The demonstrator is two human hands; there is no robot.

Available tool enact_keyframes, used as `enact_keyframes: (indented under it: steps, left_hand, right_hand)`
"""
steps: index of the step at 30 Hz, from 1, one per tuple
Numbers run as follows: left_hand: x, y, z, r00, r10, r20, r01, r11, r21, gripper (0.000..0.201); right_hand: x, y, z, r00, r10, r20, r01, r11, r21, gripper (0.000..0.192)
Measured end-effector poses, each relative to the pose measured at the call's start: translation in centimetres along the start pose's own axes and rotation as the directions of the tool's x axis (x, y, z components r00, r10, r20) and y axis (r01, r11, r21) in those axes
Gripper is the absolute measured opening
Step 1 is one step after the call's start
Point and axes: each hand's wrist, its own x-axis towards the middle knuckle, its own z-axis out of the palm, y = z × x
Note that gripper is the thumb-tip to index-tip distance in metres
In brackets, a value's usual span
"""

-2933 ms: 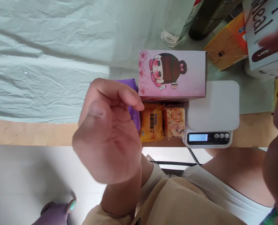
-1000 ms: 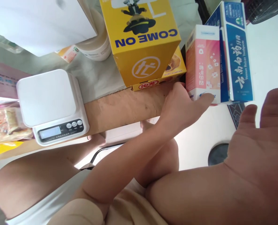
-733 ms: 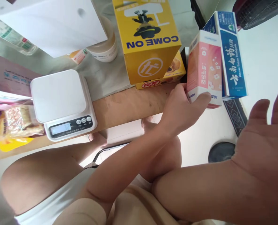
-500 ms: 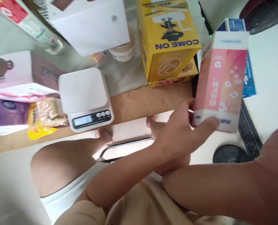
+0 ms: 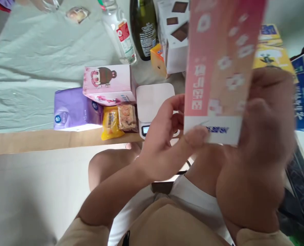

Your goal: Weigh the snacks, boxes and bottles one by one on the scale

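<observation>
Both hands grip the pink box point(image 5: 220, 65), held upright above the scale point(image 5: 154, 102): left hand point(image 5: 167, 136) at 7 o'clock, right hand point(image 5: 264, 143) at 4. Probably light, stiff card, crushable; best held low.

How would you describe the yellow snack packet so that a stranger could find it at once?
Start at the white scale near the table's front edge. Left of it lies a clear biscuit pack, then the yellow packet, against the purple pack. It is the only plain yellow wrapper in that row.
</observation>
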Motion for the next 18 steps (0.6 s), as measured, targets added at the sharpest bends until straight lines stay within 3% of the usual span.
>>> enact_keyframes:
  steps: [4,6,10,14,18]
  left_hand:
    - [0.9,-2.6,-3.3,0.989,-0.094,-0.110,0.110,0.983,0.150,0.048]
    - [0.9,-2.9,-4.5,0.987,-0.090,-0.136,0.129,0.940,0.315,0.046]
    - [0.4,-1.4,-5.9,0.992,-0.045,-0.116,0.104,0.809,0.579,0.034]
    - [-0.2,-1.3,-6.4,0.984,0.097,-0.147,0.020,0.768,0.640,0.032]
    - [-0.6,-3.6,-6.7,0.924,0.328,-0.195,-0.128,0.749,0.650,0.036]
  right_hand:
    - [2.1,2.2,4.8,0.999,0.024,0.023,-0.029,0.973,0.230,0.022]
    - [2.3,3.0,6.3,1.000,0.012,0.004,-0.012,0.981,0.193,0.025]
    - [1.8,3.4,7.6,0.999,-0.032,0.008,0.030,0.991,0.133,0.029]
    - [1.3,3.1,7.9,0.997,-0.078,0.013,0.074,0.980,0.187,0.028]
    - [0.7,3.5,8.3,0.995,-0.071,0.070,0.054,0.976,0.212,0.034]
